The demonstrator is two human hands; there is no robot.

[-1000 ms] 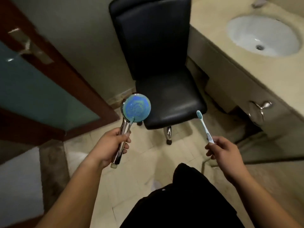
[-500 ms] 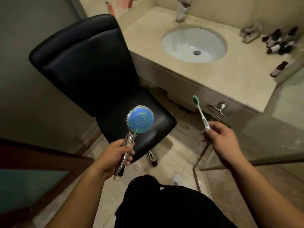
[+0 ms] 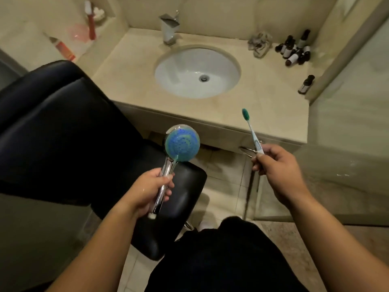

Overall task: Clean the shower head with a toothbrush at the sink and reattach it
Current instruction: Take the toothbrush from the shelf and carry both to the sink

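My left hand (image 3: 151, 186) grips the chrome handle of the shower head (image 3: 182, 144), whose round face is coated in blue and green foam and points up toward me. A streak of the foam runs down onto the handle. My right hand (image 3: 275, 165) pinches the lower end of a white toothbrush (image 3: 251, 129) with green bristles, held upright and about a hand's width right of the shower head. Both are held in front of the beige counter (image 3: 263, 106), short of the white oval sink (image 3: 197, 72). The chrome tap (image 3: 169, 28) stands behind the basin.
A black office chair (image 3: 73, 127) fills the left, its seat under the shower head. Several small dark bottles (image 3: 294, 51) and a crumpled cloth (image 3: 260, 44) sit at the counter's back right. A glass partition (image 3: 347, 127) rises on the right. A chrome ring (image 3: 248, 149) hangs below the counter edge.
The view has swung right and forward, bringing the sink from the upper right to the centre. Both hands kept their grips and now sit closer to the counter edge.
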